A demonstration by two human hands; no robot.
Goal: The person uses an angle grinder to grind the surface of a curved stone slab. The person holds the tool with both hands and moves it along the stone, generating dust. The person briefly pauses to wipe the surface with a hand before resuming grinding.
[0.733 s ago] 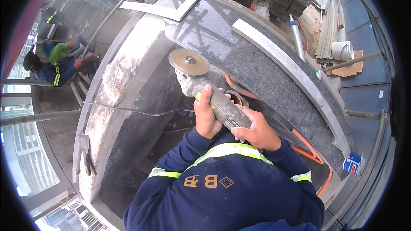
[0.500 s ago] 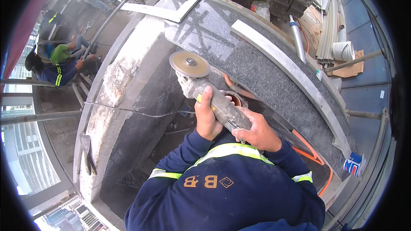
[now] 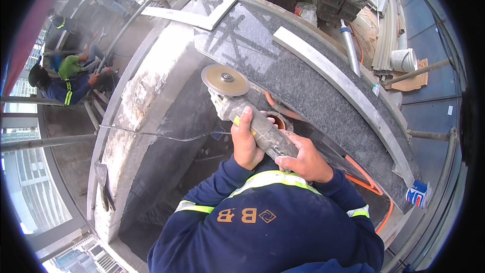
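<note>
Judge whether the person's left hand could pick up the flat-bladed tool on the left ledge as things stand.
Probably not: the left hand is wrapped around the angle grinder, though nothing visible covers the flat-bladed tool.

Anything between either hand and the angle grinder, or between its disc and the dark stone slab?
Nothing visible: left hand and right hand grip the angle grinder directly; nothing shows between its disc and the dark stone slab.

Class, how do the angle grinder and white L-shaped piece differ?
The angle grinder is in the left hand and right hand; the L-shaped piece lies partly on the grey slab. The grinder carries a round disc; the piece has two straight arms. The grinder's body is dusty grey, the piece white.
</note>
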